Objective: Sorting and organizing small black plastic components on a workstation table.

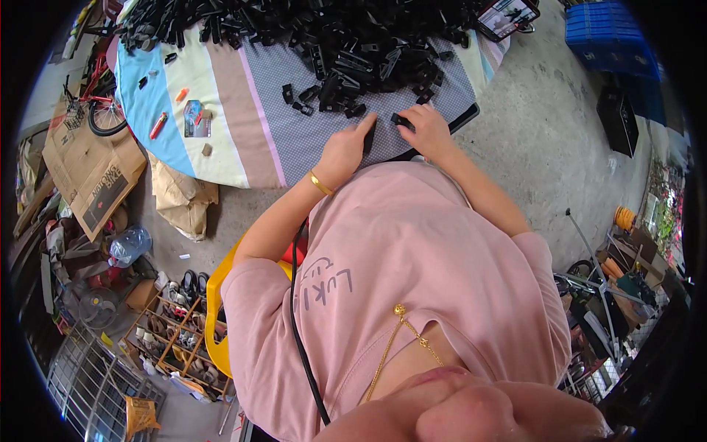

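At the near edge of a cloth-covered table (302,140), my left hand (345,153), with a gold bangle at its wrist, is closed round a dark piece (370,140) that shows beside its outstretched index finger. Just right of it, my right hand (428,131) pinches a small black plastic part (402,122) between thumb and fingers. The two hands are a short gap apart. Beyond them spreads a large heap of black plastic parts (353,62), with several loose ones close to my fingertips. The exact kind of these parts is too small to make out.
On the striped cloth at left lie a red lighter (158,125), a card (196,127) and small bits. A phone (508,18) stands at the far right corner. Blue crates (611,37) and a black box (617,121) are on the floor at right; cardboard (92,169) leans at left.
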{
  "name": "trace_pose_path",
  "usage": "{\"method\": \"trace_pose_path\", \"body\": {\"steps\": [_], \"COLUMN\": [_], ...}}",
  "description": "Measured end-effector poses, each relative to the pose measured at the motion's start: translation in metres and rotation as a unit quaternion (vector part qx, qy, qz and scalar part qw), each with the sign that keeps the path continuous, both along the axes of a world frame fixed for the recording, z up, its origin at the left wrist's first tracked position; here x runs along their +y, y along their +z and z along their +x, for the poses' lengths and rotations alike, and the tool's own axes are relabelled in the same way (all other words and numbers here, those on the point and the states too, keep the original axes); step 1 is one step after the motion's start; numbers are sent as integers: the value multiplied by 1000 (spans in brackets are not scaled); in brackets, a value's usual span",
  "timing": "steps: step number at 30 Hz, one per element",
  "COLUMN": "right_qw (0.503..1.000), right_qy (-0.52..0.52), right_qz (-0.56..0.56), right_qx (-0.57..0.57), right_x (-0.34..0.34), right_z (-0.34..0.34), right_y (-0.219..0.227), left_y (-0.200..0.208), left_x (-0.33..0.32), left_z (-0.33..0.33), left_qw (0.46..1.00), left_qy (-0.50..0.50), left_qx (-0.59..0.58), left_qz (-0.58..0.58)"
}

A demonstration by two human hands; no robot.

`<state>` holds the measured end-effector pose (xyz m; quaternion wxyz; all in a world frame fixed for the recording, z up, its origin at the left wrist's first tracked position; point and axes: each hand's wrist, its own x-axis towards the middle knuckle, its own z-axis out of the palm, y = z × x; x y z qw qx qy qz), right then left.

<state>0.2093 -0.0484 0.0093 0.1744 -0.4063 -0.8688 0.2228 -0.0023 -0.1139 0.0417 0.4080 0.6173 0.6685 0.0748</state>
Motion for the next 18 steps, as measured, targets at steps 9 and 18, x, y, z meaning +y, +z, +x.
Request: {"method": "trace_pose_path", "body": {"steps": [9, 18], "right_qw": [992, 999], "right_qy": [-30, 39], "right_qz": [-66, -19], "right_qx": [104, 32], "right_x": [-10, -12], "right_z": [-2, 4], "right_y": [18, 13], "left_y": [-16, -30], "left_x": [11, 2], "left_z": [-6, 4], "left_qw": [943, 958], "left_qy": [-163, -12], "left_qx": [30, -36], "left_qz": [289, 283]}}
